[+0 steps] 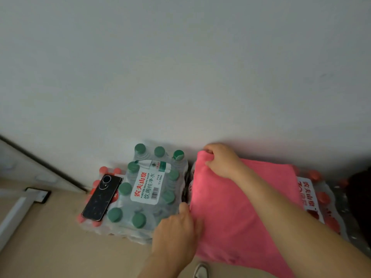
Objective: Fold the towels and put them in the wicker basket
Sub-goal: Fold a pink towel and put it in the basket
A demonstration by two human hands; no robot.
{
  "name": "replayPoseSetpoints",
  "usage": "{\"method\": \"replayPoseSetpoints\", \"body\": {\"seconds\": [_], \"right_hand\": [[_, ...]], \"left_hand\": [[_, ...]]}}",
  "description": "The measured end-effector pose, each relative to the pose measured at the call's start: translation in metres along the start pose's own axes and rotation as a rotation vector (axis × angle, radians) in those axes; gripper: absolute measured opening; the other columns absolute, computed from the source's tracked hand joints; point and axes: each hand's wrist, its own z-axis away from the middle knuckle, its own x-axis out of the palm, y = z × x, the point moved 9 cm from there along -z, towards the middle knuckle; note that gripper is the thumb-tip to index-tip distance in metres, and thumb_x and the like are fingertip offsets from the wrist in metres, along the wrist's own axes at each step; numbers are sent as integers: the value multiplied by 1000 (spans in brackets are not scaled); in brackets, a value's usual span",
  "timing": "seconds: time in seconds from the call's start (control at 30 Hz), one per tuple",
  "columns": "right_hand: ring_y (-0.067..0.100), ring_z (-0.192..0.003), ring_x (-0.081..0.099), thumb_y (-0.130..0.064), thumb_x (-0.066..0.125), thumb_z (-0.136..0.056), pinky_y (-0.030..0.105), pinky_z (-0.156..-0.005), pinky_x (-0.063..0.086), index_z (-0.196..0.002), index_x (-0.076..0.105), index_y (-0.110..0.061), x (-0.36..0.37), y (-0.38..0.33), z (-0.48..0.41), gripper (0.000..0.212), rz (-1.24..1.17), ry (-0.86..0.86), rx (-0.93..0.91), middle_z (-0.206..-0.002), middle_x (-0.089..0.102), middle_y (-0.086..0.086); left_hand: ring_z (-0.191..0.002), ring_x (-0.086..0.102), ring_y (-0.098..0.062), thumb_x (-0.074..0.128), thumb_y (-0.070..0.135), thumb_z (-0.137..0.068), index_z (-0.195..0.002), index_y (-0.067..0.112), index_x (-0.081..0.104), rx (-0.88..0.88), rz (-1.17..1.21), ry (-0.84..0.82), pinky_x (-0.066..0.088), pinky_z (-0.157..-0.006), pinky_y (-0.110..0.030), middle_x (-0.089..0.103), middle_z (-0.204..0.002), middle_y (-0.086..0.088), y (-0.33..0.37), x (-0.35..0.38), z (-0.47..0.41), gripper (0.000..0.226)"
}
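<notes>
A pink towel (236, 213) lies spread over a shrink-wrapped pack of red-capped bottles (321, 201) against the wall. My right hand (222, 159) pinches the towel's far left corner, close to the wall. My left hand (176, 227) grips the towel's near left edge, beside the green-capped pack. The towel's front edge hangs down over the pack's side. No wicker basket is in view.
A pack of green-capped water bottles (148, 193) stands left of the towel. A black phone (101, 197) lies on a lower red-capped pack (104, 170) at its left. A white wall fills the upper view. Beige floor (50, 247) and a shoe tip (200, 270) lie below.
</notes>
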Motion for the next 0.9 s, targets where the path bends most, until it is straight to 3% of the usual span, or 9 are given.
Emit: {"method": "replayPoseSetpoints", "body": {"seconds": [0.13,0.27,0.37,0.43,0.5,0.63,0.77,0.83,0.9], "right_hand": [[22,-98,59,-4,62,-76,27,-84,43,-100,69,-13,-5,7,3,26,-118,108,-1,-102,67,4],[14,-80,56,-4,62,-78,24,-74,42,-90,70,-16,-16,2,4,19,-229,213,-4,-86,65,-3],[12,-73,53,-3,60,-80,25,-68,41,-88,68,-14,-16,-15,0,16,-285,228,-18,-80,62,-4],[14,-74,55,-2,59,-81,27,-69,43,-92,65,-13,-13,-32,-4,17,-316,238,-51,-83,64,-1],[16,-77,55,-2,58,-82,30,-72,44,-98,62,-12,-5,-51,-9,19,-330,243,-88,-86,63,1],[25,-88,57,-4,57,-81,34,-77,43,-99,62,-16,20,-89,-20,21,-230,204,-165,-93,60,8],[25,-91,56,-15,65,-83,34,-86,47,-102,70,-18,29,-100,-19,19,-125,205,-194,-104,54,9],[24,-93,55,-18,65,-84,32,-86,45,-103,69,-16,31,-101,-19,19,-91,191,-202,-104,54,7],[23,-95,55,-20,64,-86,31,-86,43,-107,68,-14,33,-104,-22,22,-62,160,-205,-105,54,6]], "left_hand": [[-86,63,-25,46,43,-90,-87,21,33,-49,184,19,46,-72,-38,65,-87,-3,-4,-14,1,25],[-63,54,-3,64,29,-77,-71,20,52,-152,376,123,42,-59,-17,58,-62,13,-21,-38,9,16],[-65,54,3,69,27,-76,-72,33,63,-202,474,164,41,-56,-15,56,-65,30,-39,-59,19,10],[-69,56,5,69,27,-76,-73,46,63,-207,457,176,42,-56,-13,58,-66,34,-51,-76,24,21],[-71,59,2,68,25,-76,-68,47,64,-227,420,207,45,-57,-13,62,-68,29,-68,-90,27,23],[-66,58,-5,64,28,-77,-69,31,66,-275,273,208,47,-62,-25,62,-67,13,-103,-88,23,9],[-80,48,-18,55,35,-75,-65,28,65,-156,72,342,42,-71,-29,53,-86,8,-104,-88,27,16],[-75,50,-18,50,36,-74,-65,27,64,-65,111,399,41,-68,-29,56,-81,7,-95,-88,30,19],[-66,55,-11,50,37,-81,-71,28,59,-52,227,340,45,-60,-28,57,-68,13,-92,-79,29,15]]}}
